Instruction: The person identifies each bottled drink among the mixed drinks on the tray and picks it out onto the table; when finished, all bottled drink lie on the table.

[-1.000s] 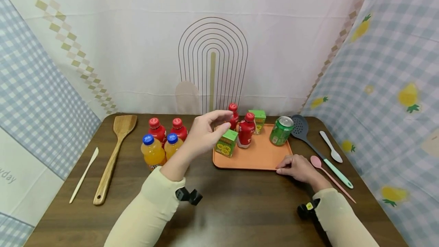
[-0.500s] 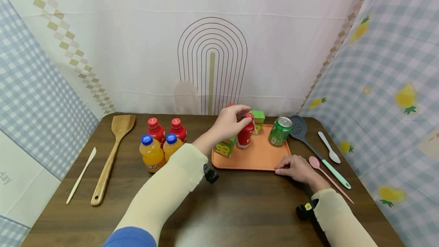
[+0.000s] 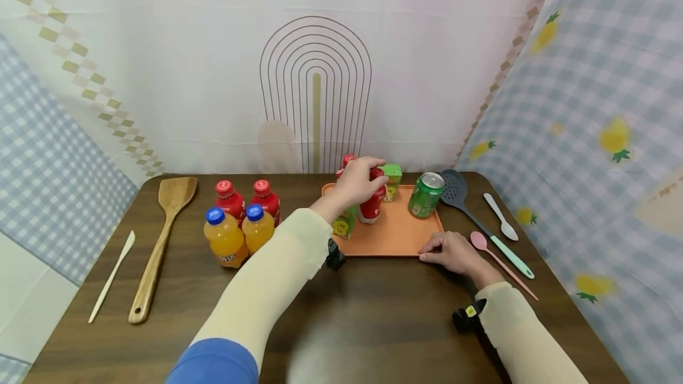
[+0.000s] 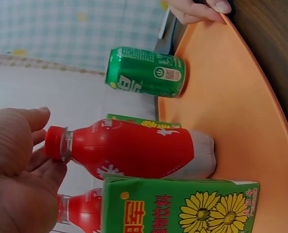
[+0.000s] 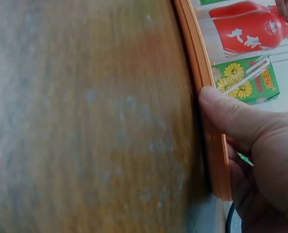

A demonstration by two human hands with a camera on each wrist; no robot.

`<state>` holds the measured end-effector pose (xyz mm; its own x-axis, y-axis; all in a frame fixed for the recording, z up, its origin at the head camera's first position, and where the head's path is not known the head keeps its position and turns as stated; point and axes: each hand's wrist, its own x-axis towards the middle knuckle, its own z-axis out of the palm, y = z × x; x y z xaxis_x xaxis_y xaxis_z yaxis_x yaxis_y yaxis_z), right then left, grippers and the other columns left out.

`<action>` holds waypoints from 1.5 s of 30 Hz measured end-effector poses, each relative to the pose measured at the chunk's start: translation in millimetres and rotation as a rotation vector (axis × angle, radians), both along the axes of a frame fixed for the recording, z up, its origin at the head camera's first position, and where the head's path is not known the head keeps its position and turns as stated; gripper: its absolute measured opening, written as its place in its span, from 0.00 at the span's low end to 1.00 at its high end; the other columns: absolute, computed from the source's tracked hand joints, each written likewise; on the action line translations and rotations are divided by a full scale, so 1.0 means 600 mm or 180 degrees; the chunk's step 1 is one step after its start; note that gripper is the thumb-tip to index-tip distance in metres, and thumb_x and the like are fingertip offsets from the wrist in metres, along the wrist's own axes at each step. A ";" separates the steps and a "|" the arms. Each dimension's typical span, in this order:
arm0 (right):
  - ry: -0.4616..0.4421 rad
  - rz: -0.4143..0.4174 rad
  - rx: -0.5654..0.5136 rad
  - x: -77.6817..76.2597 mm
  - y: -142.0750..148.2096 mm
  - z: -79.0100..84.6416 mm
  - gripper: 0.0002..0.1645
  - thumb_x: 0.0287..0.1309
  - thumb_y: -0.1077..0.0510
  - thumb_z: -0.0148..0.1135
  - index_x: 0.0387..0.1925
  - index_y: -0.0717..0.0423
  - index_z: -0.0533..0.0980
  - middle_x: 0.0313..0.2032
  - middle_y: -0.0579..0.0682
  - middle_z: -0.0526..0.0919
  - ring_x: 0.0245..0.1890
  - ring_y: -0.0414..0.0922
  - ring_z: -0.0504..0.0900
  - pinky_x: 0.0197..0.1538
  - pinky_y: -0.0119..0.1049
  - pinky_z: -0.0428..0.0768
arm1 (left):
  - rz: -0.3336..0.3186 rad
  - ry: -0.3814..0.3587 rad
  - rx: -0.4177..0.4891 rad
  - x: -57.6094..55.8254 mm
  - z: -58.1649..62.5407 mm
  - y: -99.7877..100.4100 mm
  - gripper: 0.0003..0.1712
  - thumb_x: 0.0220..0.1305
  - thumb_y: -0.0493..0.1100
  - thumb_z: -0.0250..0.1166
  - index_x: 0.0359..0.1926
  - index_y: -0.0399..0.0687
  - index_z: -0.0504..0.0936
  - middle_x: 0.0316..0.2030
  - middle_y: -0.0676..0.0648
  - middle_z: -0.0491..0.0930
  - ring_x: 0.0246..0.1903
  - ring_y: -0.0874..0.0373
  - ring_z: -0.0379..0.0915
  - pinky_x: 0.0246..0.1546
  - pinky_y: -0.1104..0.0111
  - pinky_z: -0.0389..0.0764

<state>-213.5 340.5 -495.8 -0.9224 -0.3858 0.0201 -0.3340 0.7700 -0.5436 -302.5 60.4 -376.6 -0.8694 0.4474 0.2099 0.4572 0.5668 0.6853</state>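
Note:
My left hand (image 3: 353,184) reaches over the orange tray (image 3: 395,242), its fingers beside the red cap of a front red bottle (image 4: 134,148). In the left wrist view the thumb stands apart from the cap, and the fingers pass behind it. The bottle stands upright on the tray, with a second red bottle (image 4: 83,208) behind. A green drink carton (image 4: 182,206) is close by, partly covered by my left forearm in the head view. My right hand (image 3: 452,252) pinches the tray's front rim near its right corner, thumb on the outer side.
On the tray are also a green can (image 3: 426,195) and another carton (image 3: 393,179). Orange-drink bottles (image 3: 226,245) and red-capped bottles (image 3: 265,200) stand left. A wooden spatula (image 3: 155,259) and pale knife (image 3: 112,277) lie far left; a slotted turner (image 3: 477,221) and spoons (image 3: 501,218) lie right.
My left hand has moved right, from above the near carton to the front red bottle's cap. The right hand stays on the tray rim. The head view has shifted slightly.

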 end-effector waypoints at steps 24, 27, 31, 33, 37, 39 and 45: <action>-0.0069 0.0340 -0.0542 -0.017 -0.207 -0.006 0.05 0.55 0.50 0.69 0.36 0.41 0.86 0.32 0.31 0.83 0.36 0.33 0.79 0.42 0.35 0.79 | 0.0207 -0.0186 0.0068 -0.008 -0.018 -0.001 0.19 0.69 0.47 0.60 0.59 0.55 0.78 0.56 0.52 0.77 0.52 0.55 0.74 0.48 0.61 0.79; -0.0084 0.0250 -0.0539 -0.019 -0.214 -0.012 0.04 0.55 0.49 0.69 0.33 0.40 0.86 0.31 0.31 0.83 0.35 0.33 0.79 0.40 0.34 0.79 | 0.0216 -0.0186 0.0084 -0.008 -0.019 0.000 0.19 0.69 0.47 0.60 0.59 0.55 0.78 0.56 0.51 0.78 0.52 0.56 0.75 0.48 0.61 0.79; -0.0147 0.0099 -0.0530 -0.021 -0.216 -0.022 0.05 0.54 0.46 0.70 0.31 0.39 0.86 0.30 0.31 0.83 0.34 0.33 0.79 0.40 0.33 0.78 | 0.0227 -0.0165 0.0097 -0.007 -0.019 0.003 0.19 0.68 0.48 0.60 0.59 0.56 0.79 0.56 0.51 0.78 0.52 0.57 0.75 0.49 0.61 0.79; -0.0174 0.0049 -0.0563 -0.022 -0.216 -0.025 0.04 0.54 0.46 0.70 0.30 0.38 0.86 0.30 0.31 0.83 0.34 0.34 0.79 0.40 0.34 0.78 | 0.0250 -0.0149 0.0109 -0.006 -0.020 0.003 0.18 0.68 0.48 0.60 0.58 0.56 0.79 0.55 0.51 0.78 0.51 0.56 0.75 0.49 0.61 0.79; -0.0214 -0.0026 -0.0603 -0.024 -0.216 -0.026 0.06 0.52 0.43 0.70 0.30 0.37 0.86 0.30 0.32 0.83 0.34 0.34 0.79 0.41 0.36 0.78 | 0.0292 -0.0118 0.0111 -0.005 -0.019 0.004 0.18 0.68 0.47 0.61 0.57 0.56 0.80 0.54 0.51 0.79 0.51 0.56 0.75 0.49 0.60 0.78; -0.0234 -0.0046 -0.0619 -0.023 -0.216 -0.024 0.05 0.52 0.44 0.70 0.29 0.37 0.86 0.30 0.32 0.83 0.35 0.35 0.79 0.41 0.37 0.78 | 0.0291 -0.0099 0.0083 -0.004 -0.019 0.005 0.18 0.68 0.48 0.61 0.58 0.56 0.79 0.54 0.51 0.79 0.51 0.56 0.75 0.49 0.60 0.78; -0.0271 -0.0070 -0.0571 -0.021 -0.217 -0.021 0.05 0.53 0.45 0.70 0.28 0.38 0.86 0.30 0.33 0.83 0.35 0.35 0.79 0.42 0.37 0.77 | 0.0322 -0.0007 -0.0026 -0.001 -0.024 0.006 0.19 0.67 0.48 0.61 0.58 0.58 0.78 0.53 0.51 0.79 0.50 0.57 0.76 0.49 0.62 0.78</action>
